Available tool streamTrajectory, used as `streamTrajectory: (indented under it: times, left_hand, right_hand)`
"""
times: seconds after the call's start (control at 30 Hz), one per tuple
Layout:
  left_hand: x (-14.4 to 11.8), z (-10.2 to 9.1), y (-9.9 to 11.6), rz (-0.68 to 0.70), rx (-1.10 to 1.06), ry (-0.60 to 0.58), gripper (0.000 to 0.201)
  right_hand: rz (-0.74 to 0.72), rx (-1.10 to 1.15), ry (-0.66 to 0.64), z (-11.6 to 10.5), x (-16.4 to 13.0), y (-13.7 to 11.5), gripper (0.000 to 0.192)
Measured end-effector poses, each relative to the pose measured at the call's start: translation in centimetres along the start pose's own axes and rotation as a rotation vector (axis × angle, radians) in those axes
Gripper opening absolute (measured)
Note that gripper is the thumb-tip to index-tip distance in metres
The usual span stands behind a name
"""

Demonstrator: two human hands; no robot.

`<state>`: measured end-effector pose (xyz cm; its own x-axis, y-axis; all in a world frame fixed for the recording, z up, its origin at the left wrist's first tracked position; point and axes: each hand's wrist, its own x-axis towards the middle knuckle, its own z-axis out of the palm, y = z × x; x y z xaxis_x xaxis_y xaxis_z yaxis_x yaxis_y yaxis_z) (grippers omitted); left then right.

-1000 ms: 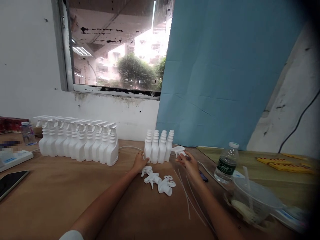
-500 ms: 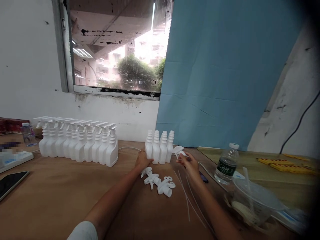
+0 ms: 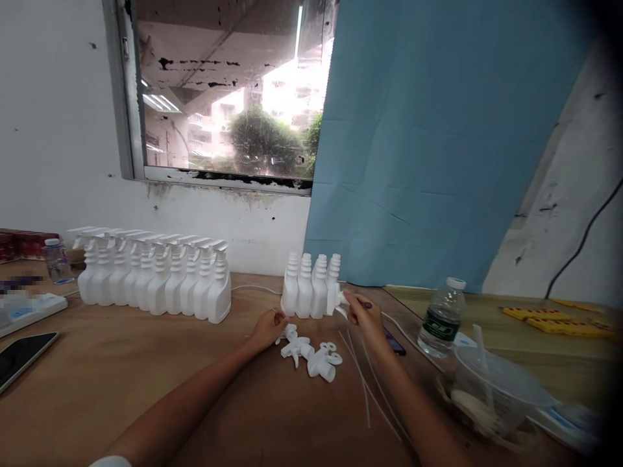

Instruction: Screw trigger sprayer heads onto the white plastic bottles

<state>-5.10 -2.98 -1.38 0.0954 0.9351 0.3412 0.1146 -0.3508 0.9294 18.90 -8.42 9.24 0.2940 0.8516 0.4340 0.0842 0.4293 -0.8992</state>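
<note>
Several white capless bottles [image 3: 311,285] stand in a short row at the back middle of the wooden table [image 3: 121,383]. My left hand [image 3: 267,327] rests on the table just in front of them, its fingertips touching a small pile of loose white trigger spray heads [image 3: 311,353]. My right hand [image 3: 363,314] is closed on one white trigger spray head [image 3: 342,299], held next to the rightmost bottle of the row. Thin white dip tubes [image 3: 365,383] lie on the table under my right forearm.
A long row of white bottles with spray heads fitted [image 3: 156,275] stands at the left. A phone [image 3: 22,353] lies at the far left. A water bottle [image 3: 440,318], a lidded plastic cup with straw [image 3: 491,389] and a dark phone [image 3: 394,340] are at the right.
My left hand has slid back from the base of the capless bottles to the pile of spray heads. My right hand has brought its spray head closer to the rightmost bottle.
</note>
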Motion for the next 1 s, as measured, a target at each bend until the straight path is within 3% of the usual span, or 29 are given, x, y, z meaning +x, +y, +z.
streamTrajectory:
  times: [0.13, 0.23, 0.33, 0.47, 0.6, 0.73, 0.9, 1.0]
  left_hand:
    - [-1.4, -1.0, 1.2, 0.068, -0.095, 0.043, 0.021]
    - [-1.7, -0.9, 3.1, 0.117, -0.237, 0.056, 0.037]
    - [-2.1, -0.2, 4.8, 0.11, -0.394, -0.011, 0.05]
    - [-2.9, 0.2, 6.2, -0.007, -0.567, -0.115, 0.047]
    - [-3.1, -0.7, 6.7, -0.12, -0.729, -0.152, 0.034]
    - [-2.8, -1.9, 7.2, -0.212, -0.824, -0.157, 0.027]
    - [-2.9, -2.0, 7.7, -0.278, -0.841, -0.154, 0.043]
    - [-3.1, -1.7, 7.7, -0.297, -0.804, -0.131, 0.045]
  right_hand:
    - [0.025, -0.061, -0.131, 1.6, -0.5, -0.8, 0.05]
    - [0.043, -0.07, -0.222, 3.5, -1.4, -1.2, 0.049]
    - [0.052, -0.036, -0.305, 5.4, -2.6, -1.5, 0.048]
    - [0.088, 0.039, -0.429, 7.0, -4.0, -1.4, 0.047]
    - [0.149, 0.161, -0.458, 6.8, -4.3, -0.7, 0.058]
    - [0.226, 0.276, -0.45, 6.0, -4.2, -0.3, 0.055]
    - [0.103, 0.257, -0.536, 5.9, -5.2, -0.8, 0.033]
    - [0.025, 0.265, -0.645, 5.9, -5.7, -1.0, 0.03]
